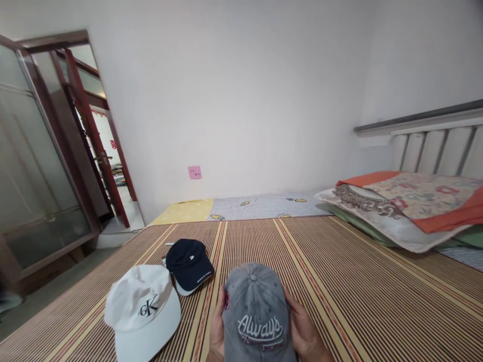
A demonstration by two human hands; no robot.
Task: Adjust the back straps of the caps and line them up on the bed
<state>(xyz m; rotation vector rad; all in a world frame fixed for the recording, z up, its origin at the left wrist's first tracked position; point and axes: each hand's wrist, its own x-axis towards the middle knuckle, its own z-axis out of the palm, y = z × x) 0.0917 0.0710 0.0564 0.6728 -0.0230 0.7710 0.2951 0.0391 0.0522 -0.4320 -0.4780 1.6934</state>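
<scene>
A grey baseball cap (256,301) with "Always" stitched in white on its front is held upright between both hands, low in the middle of the head view. My left hand (217,324) grips its left side, and my right hand (305,329) grips its right side. The fingertips of both hands are partly hidden by the cap, and its brim runs out of the bottom of the picture. Left of my hands, a white baseball cap (132,301) with black "CK" lettering rests on the mat. Just behind it sits a navy baseball cap (187,261), its brim towards the right front.
A striped woven mat (362,301) covers the bed. Stacked pillows (381,218) lie at the right by a metal rail (418,118). A pink note (195,172) is on the white wall, and a door frame (113,201) stands at the left.
</scene>
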